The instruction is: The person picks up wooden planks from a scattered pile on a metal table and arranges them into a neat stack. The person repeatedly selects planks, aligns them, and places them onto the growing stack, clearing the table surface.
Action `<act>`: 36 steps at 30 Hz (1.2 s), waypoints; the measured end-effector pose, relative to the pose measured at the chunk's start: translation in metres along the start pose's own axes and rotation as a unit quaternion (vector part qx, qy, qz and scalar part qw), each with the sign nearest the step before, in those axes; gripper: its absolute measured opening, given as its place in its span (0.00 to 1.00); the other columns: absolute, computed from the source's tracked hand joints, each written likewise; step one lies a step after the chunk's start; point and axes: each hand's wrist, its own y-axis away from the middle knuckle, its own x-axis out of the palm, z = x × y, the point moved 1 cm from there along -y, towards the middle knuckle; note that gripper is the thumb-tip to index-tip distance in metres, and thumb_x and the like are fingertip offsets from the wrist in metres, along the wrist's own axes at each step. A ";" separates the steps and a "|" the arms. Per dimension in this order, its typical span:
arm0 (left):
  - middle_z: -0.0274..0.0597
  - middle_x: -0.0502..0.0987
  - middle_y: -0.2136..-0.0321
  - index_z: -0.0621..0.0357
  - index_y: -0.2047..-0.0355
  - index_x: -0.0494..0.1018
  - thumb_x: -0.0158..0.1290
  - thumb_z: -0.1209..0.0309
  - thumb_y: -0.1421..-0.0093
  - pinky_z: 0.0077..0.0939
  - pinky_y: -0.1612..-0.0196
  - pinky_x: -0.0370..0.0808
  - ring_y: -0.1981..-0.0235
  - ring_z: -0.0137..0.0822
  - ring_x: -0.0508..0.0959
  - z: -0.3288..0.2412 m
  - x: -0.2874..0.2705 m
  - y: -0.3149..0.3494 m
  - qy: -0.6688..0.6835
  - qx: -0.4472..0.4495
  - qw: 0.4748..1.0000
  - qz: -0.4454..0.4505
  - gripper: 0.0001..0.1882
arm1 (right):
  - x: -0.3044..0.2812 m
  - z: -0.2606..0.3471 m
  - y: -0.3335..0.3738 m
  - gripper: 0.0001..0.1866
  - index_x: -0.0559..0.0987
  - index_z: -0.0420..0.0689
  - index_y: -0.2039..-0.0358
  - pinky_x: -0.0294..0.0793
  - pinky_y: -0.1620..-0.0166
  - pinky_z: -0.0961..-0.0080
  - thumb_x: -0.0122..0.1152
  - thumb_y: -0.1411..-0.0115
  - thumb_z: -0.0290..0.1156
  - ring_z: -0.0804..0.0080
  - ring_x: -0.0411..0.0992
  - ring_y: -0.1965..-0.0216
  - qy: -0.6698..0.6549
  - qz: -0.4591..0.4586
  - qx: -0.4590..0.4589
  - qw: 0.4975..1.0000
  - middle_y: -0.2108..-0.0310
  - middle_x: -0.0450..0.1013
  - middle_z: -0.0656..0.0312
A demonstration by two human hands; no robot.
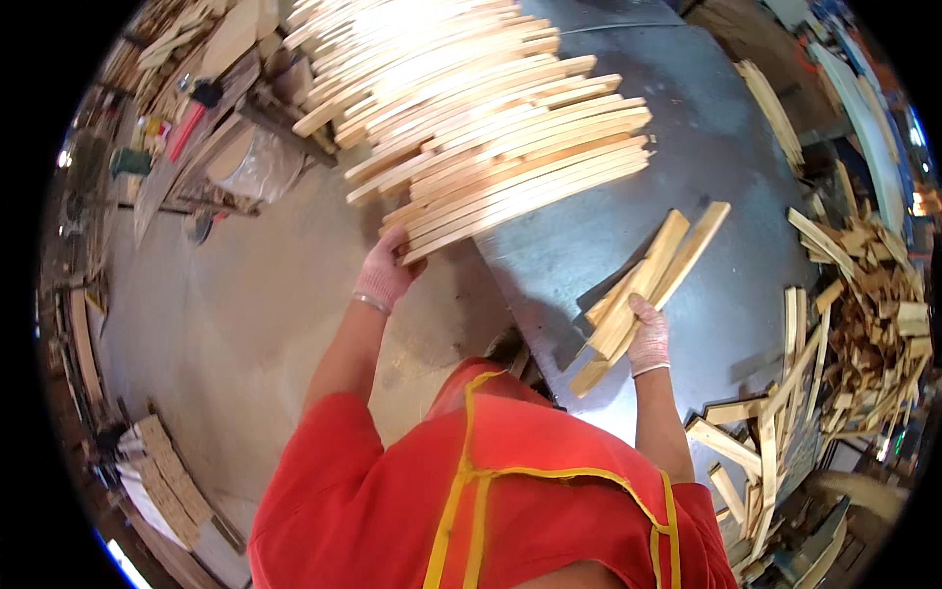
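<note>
My left hand [386, 273], in a pinkish-white work glove, is closed round the near-left ends of the closest wooden strips [525, 214]. These belong to a long row of pale strips lying side by side, their left ends jutting past the table edge. My right hand [649, 339], gloved alike, grips a small bundle of short wooden pieces [638, 294] over the metal table, thumb on top. The pieces lie slightly fanned, and one sticks out farther up to the right. The fingers under the bundle are hidden.
The dark metal table [726, 196] spans the middle and right. Loose wood offcuts [751, 442] lie at its lower right, by a large scrap heap [878, 334]. At the far left stands a cluttered bench [211, 147]; stacked boards [172, 481] lie lower left.
</note>
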 end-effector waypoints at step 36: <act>0.59 0.77 0.42 0.56 0.38 0.74 0.61 0.63 0.39 0.51 0.44 0.78 0.45 0.63 0.78 0.159 0.244 0.149 -0.733 0.294 0.499 0.356 0.28 | -0.049 0.021 0.093 0.47 0.56 0.39 0.23 0.75 0.36 0.67 0.73 0.37 0.25 0.62 0.74 0.40 -0.013 -0.135 -0.172 0.976 0.40 0.75 0.51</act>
